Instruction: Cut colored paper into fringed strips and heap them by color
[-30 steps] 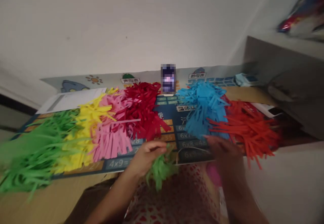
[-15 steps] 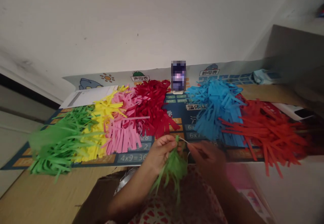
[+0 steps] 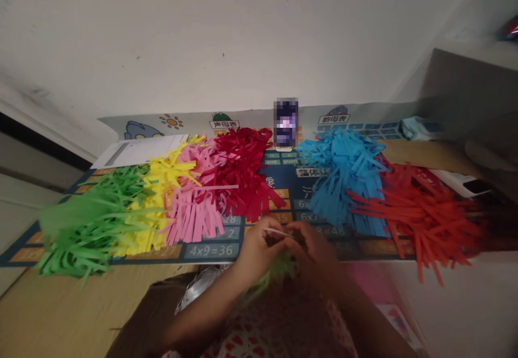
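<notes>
My left hand (image 3: 259, 250) and my right hand (image 3: 309, 245) meet at the table's front edge, fingers pinched together. Between them runs a thin white string (image 3: 277, 232). A light green paper tassel (image 3: 279, 272) hangs below the fingers, its top hidden by the hands. My left hand is closed at the tassel's top and the string. The right hand is closed close beside it, partly blurred; the string end it pinches is mostly hidden. Just beyond the hands lie crimson fringed paper strips (image 3: 251, 174) and blue fringed paper strips (image 3: 343, 169).
Pink (image 3: 198, 207), yellow (image 3: 149, 223) and green fringed strips (image 3: 93, 223) lie on the left of the printed mat (image 3: 210, 250). Red-orange strips (image 3: 424, 218) overhang the front edge at right. A phone (image 3: 285, 123) stands upright by the wall. A white paper (image 3: 137, 150) lies back left.
The right hand has moved left, up against the left hand. The string, stretched out to the right before, now crosses over the left fingers. The tassel is more covered by the hands.
</notes>
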The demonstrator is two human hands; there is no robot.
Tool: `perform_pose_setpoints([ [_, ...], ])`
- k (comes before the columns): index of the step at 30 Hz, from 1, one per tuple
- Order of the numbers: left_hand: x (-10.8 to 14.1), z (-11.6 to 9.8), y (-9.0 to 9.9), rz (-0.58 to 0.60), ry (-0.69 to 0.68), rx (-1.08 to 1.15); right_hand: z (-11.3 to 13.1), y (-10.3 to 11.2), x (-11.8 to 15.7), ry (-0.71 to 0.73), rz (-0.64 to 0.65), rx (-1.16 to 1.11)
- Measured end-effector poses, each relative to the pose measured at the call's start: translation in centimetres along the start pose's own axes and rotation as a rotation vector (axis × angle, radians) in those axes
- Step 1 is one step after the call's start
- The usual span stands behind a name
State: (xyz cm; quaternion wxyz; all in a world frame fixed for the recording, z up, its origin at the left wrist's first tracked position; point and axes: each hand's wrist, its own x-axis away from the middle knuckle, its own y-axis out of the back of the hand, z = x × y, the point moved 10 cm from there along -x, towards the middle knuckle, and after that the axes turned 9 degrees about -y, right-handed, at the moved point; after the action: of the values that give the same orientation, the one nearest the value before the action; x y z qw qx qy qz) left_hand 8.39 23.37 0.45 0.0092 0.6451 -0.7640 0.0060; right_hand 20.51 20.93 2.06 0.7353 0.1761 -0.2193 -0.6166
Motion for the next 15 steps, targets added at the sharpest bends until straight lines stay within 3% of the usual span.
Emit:
perform_pose_setpoints([
  [3,0.5,-1.1,0.2,0.043,-0.079,-0.171,-0.1,-0.3,-0.2,0.023,0.009,0.052],
  [6,1.0,-1.3,0.0,0.093,-0.146,-0.242,0.3,0.0,-0.1,0.095,-0.102,0.203],
  [9,1.1,-0.4,-0.5,0.111,-0.124,-0.171,1.1,0.1,0.4,0.186,-0.219,0.236],
  [11,1.2,0.3,-1.3,0.144,-0.084,-0.079,1.0,0.6,0.5,0.196,-0.23,0.107],
  [13,1.5,0.2,-1.3,0.156,-0.084,-0.082,-0.2,2.9,0.4,0.136,-0.275,-0.039],
  [15,2.2,-0.4,-1.1,0.213,-0.122,-0.182,-1.9,7.8,0.3,0.073,-0.42,-0.055],
])
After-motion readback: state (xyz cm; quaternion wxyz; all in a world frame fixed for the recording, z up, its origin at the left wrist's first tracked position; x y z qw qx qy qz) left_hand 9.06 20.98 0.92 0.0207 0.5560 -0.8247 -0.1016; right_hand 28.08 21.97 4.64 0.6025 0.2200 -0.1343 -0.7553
